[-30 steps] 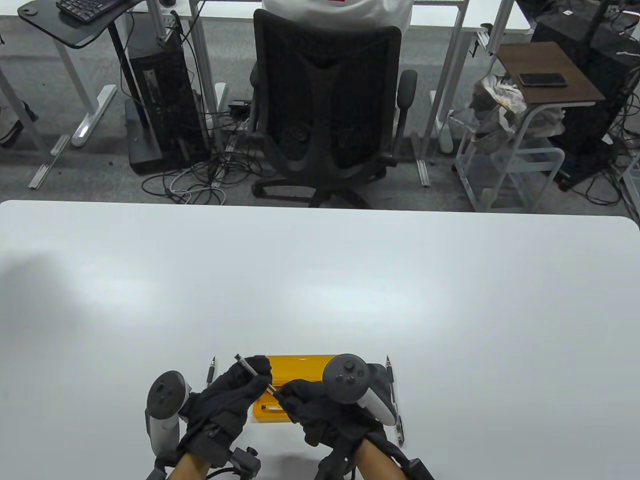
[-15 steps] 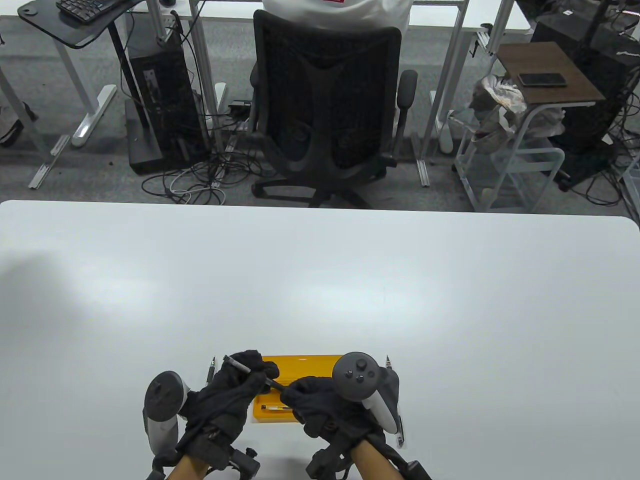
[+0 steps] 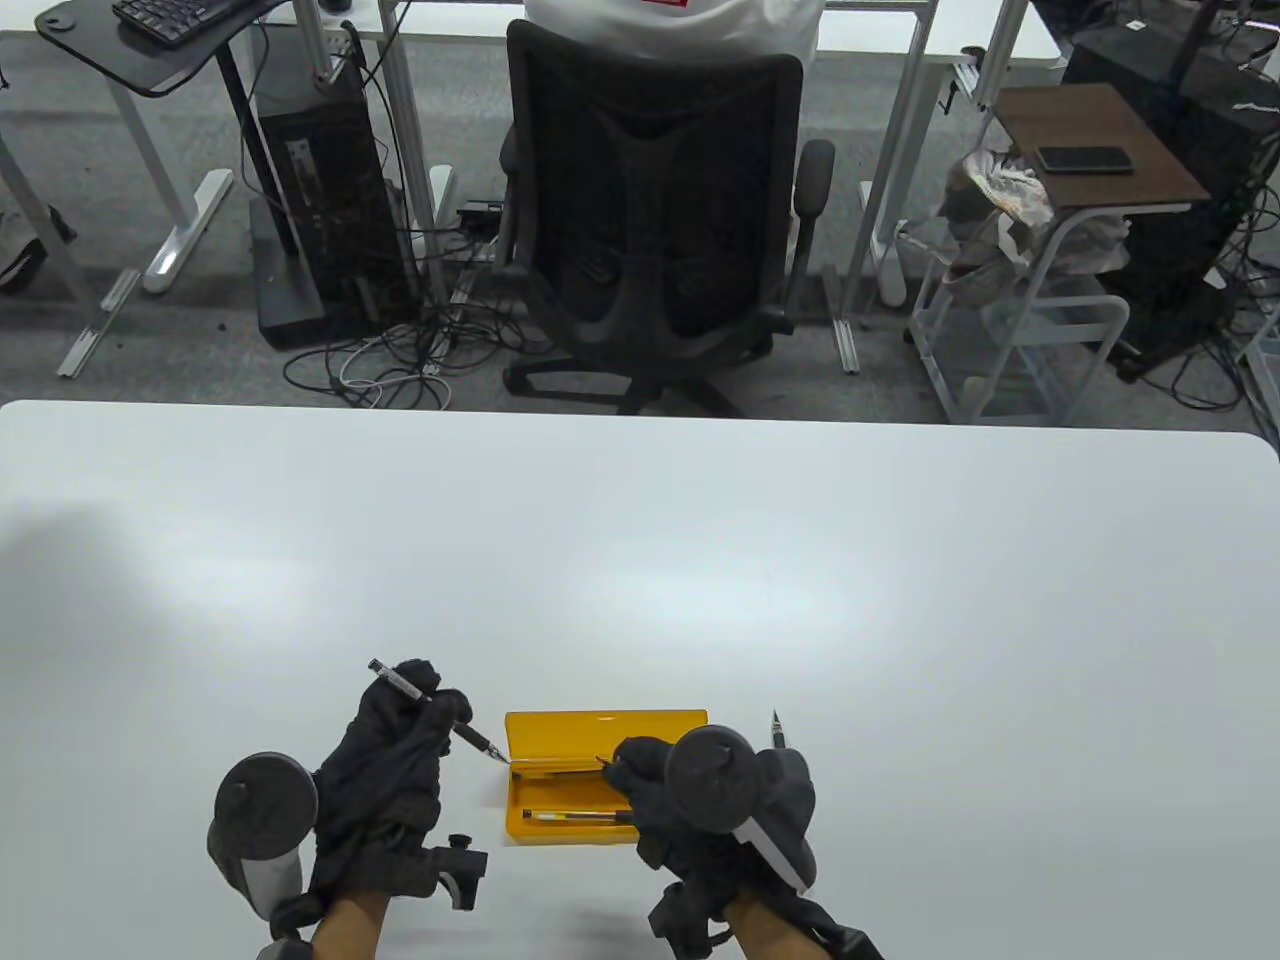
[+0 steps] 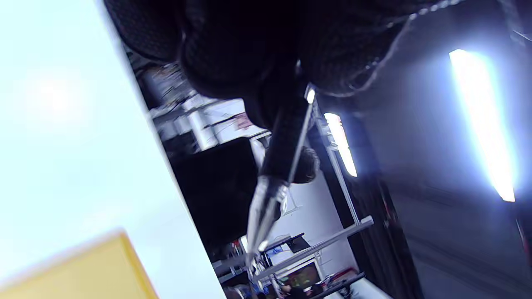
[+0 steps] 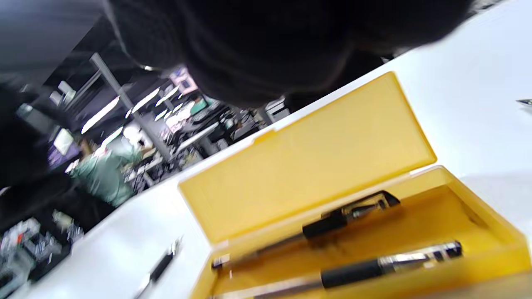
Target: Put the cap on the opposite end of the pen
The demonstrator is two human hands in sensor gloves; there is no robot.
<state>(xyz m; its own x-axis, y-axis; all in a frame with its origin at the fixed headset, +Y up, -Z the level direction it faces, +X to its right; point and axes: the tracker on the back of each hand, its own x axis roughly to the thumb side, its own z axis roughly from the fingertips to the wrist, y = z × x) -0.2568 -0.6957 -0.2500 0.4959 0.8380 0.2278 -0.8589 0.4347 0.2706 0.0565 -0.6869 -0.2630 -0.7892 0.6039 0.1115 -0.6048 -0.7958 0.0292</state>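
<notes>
- Pen [image 3: 430, 709]: your left hand [image 3: 385, 760] grips it around the middle of the barrel, held above the table [image 3: 640, 560]. The bare tip points right and down toward the yellow case [image 3: 600, 722]; the rear end sticks out up and to the left.
- Cap: your right hand [image 3: 690, 800] hovers over the open case. A small dark piece [image 3: 603, 764] shows at its fingertips, probably the cap. The hand is curled, but whether the fingers pinch that piece cannot be told.
- Step in hand, as judged: the pen is uncapped and the two hands are well apart. The cap is not yet on the rear end.
- Next move: bring the cap's open mouth to the pen's upper-left end, line both axes up, then press it on straight.
- Note: two more pens [image 5: 353, 272] lie in the case. Another lies on the table just beside your right hand.
</notes>
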